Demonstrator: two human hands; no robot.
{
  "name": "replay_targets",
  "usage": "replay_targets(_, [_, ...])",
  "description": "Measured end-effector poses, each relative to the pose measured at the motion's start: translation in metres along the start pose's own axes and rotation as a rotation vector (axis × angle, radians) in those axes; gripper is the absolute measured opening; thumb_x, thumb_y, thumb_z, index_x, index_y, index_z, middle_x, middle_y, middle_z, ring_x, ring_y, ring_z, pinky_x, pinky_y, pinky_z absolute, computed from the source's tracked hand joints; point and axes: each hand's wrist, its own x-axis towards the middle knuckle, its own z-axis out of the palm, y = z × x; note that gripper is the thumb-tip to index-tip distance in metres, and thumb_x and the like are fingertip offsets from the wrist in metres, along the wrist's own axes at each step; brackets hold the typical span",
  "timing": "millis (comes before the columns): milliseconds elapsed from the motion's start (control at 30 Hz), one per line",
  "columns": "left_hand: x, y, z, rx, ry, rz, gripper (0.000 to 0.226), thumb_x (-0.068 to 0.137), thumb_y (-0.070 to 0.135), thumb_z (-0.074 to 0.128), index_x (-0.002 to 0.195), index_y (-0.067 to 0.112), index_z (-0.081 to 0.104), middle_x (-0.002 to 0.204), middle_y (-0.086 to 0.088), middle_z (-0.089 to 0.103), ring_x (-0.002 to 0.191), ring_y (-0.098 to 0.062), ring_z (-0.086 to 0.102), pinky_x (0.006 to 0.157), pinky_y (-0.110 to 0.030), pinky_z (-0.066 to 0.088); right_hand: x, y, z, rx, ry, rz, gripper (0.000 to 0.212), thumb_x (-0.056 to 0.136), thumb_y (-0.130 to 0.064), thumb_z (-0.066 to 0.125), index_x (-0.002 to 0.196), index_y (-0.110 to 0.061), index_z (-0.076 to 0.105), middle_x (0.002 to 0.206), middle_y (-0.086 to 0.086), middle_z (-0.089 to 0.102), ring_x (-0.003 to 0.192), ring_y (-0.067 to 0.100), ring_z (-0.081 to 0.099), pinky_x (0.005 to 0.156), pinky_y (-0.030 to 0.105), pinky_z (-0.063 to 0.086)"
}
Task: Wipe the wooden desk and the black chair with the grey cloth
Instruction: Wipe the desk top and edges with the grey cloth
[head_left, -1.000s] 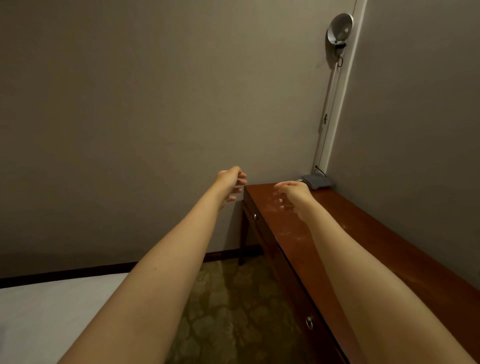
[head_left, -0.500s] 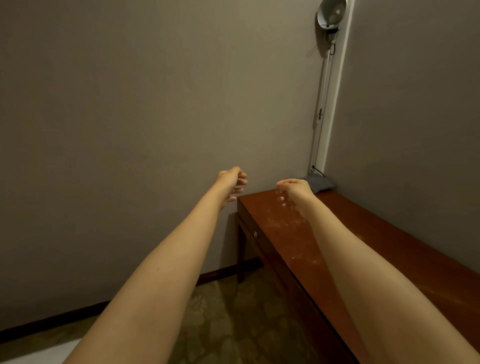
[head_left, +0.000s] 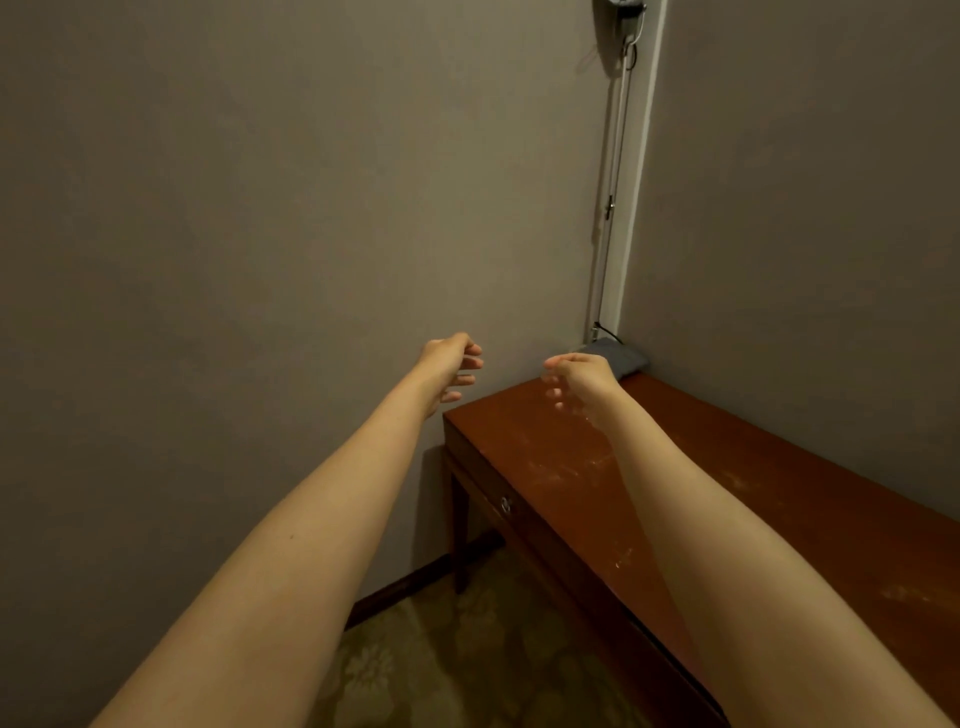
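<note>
The grey cloth (head_left: 615, 355) lies just beyond the empty, loosely curled right hand (head_left: 579, 375), nearer than the equally slack left hand (head_left: 451, 364)

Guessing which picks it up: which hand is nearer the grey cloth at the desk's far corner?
Right. The right hand hovers over the wooden desk just short of the grey cloth; the left hand is off the desk's left end, farther away.
</note>
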Motion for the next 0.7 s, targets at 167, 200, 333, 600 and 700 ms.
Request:
replay_targets(167, [0.055,-0.006,0.017,-0.001,-0.067,-0.017,0.022,0.094,0.024,0.041,0.074,0.02,0.052,0.078,0.004,0.057,0.068,-0.012,0.052,0.074,-0.029,0.037,0.051,0.008,0.0,-0.003,0.054,0.027,0.023,0.096,-0.007,0.047,0.077,-0.015,0.057,0.071,0.005,0.054,0.055,0.016,0.046,0.049,0.027,0.035])
replay_targets(200, [0.066,-0.006,0.021,-0.001,-0.075,-0.012,0.023,0.094,0.023,0.041,0.074,0.02,0.052,0.078,0.004,0.057,0.068,-0.012,0.051,0.076,-0.03,0.037,0.062,0.009,-0.002,-0.002,0.068,0.029,0.023,0.096,-0.007,0.047,0.078,-0.015,0.057,0.071,0.004,0.054,0.055,0.016,0.046,0.049,0.028,0.035])
replay_targets(333, [0.114,-0.002,0.039,0.0,-0.118,-0.007,0.023,0.094,0.023,0.04,0.075,0.02,0.052,0.083,0.003,0.059,0.07,-0.011,0.052,0.066,-0.027,0.038,0.109,0.009,-0.007,0.012,0.117,0.036,0.02,0.096,-0.006,0.048,0.081,-0.013,0.059,0.073,0.005,0.055,0.054,0.016,0.047,0.048,0.027,0.036])
replay_targets(600, [0.219,0.014,0.09,0.018,-0.218,-0.007,0.022,0.095,0.023,0.039,0.077,0.021,0.052,0.093,0.001,0.059,0.07,-0.01,0.052,0.065,-0.026,0.037,0.209,0.011,-0.037,-0.008,0.228,0.102,0.034,0.091,0.014,0.035,0.081,-0.01,0.056,0.077,0.006,0.056,0.063,0.014,0.051,0.06,0.026,0.043])
replay_targets(700, [0.256,0.02,0.108,0.011,-0.249,-0.002,0.023,0.095,0.022,0.039,0.076,0.021,0.052,0.095,-0.001,0.059,0.075,-0.014,0.053,0.064,-0.026,0.037,0.246,0.013,-0.05,-0.034,0.273,0.126,0.039,0.088,0.016,0.033,0.076,-0.014,0.055,0.079,0.004,0.057,0.066,0.014,0.053,0.061,0.027,0.044])
